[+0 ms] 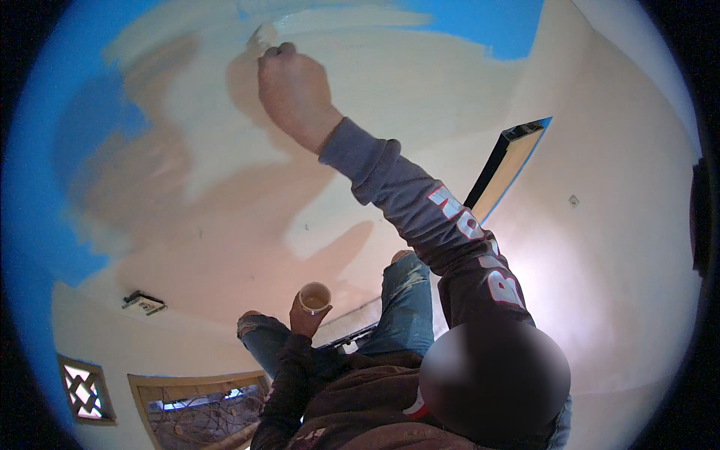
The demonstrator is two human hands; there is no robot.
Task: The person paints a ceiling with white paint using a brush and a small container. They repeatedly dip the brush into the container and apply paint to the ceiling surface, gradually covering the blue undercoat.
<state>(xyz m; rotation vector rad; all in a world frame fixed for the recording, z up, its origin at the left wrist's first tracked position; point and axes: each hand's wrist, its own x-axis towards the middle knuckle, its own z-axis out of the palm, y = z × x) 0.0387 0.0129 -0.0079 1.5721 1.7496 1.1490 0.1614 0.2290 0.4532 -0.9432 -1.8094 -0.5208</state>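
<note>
My right hand [296,94] is raised high against the wall, its fingers closed around a paintbrush [262,36]. Cream paint covers the bristles, which rest at the wall beside a wet-looking pale streak. Most of the brush handle is hidden in my grip. Low in front of my body, my left hand [304,324] is wrapped around a small round cup [315,288] with pale contents, probably paint. Around the brush, the wall [360,97] is cream, with uneven strokes ending at bright blue areas [480,30] above and to the left.
A dark-edged recessed panel [506,161] with a blue border is to the right of my raised arm. A small wall fixture [145,303] is at lower left, above a lattice window [86,390] and a wood-framed opening [202,405]. My jeans-covered knees [409,300] are bent near the cup.
</note>
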